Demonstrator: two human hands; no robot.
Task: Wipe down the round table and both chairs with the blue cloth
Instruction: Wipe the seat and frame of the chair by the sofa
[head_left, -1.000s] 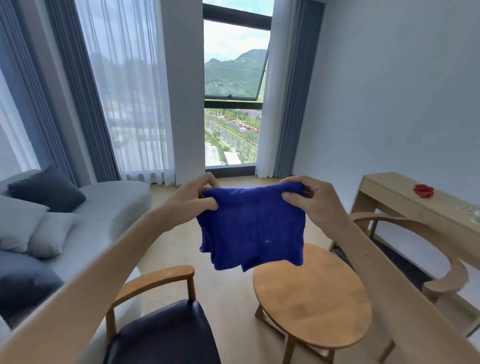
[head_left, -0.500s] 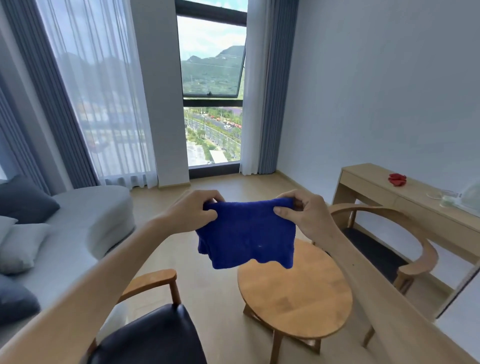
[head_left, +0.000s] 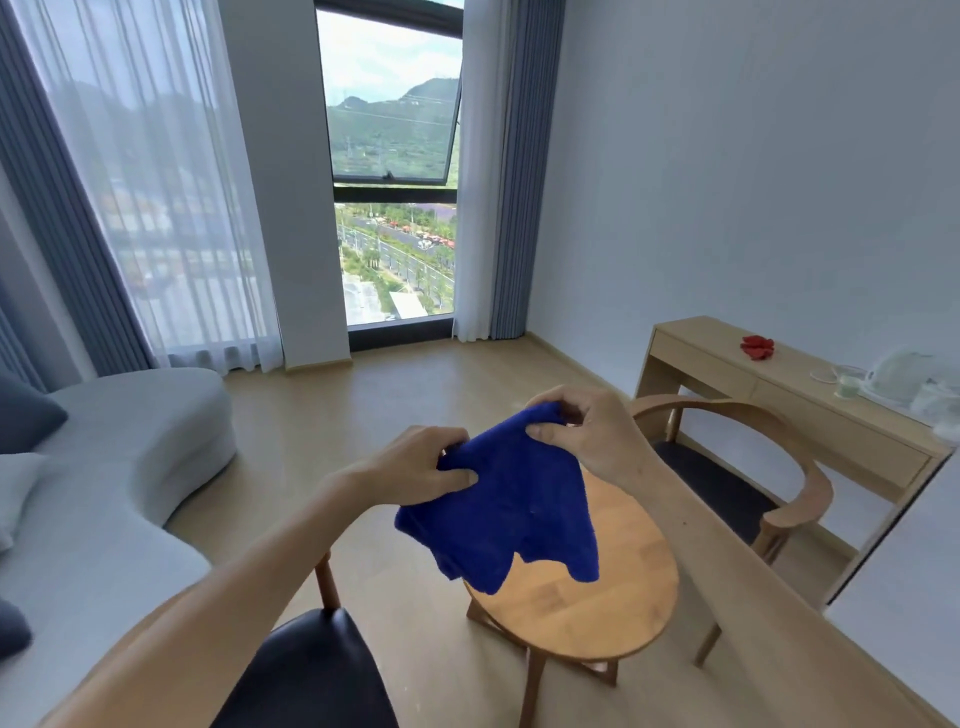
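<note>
Left hand and right hand each pinch the top edge of the blue cloth, hanging in the air above the round worktop. Wiping apparently not begun: worktop, near chair and far chair all remain.

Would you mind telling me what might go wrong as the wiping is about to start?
The blue cloth hangs bunched between the left hand and right hand; wiping with it crumpled may leave streaks on the round table. Its dangling corners could also drag across the table before the person is ready.
</note>
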